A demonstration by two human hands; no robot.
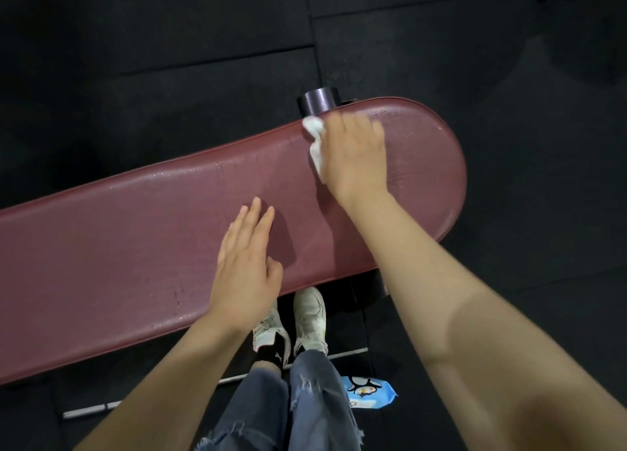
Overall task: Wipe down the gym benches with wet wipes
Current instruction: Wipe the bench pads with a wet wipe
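We press the wet wipe (pixel 315 142) on the counter (pixel 135 240) under our flat right hand (pixel 356 159); left hand (pixel 246 267) rests released mid-counter.

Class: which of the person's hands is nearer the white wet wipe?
Right. The right hand presses on the wet wipe; the left hand rests apart, mid-bench.
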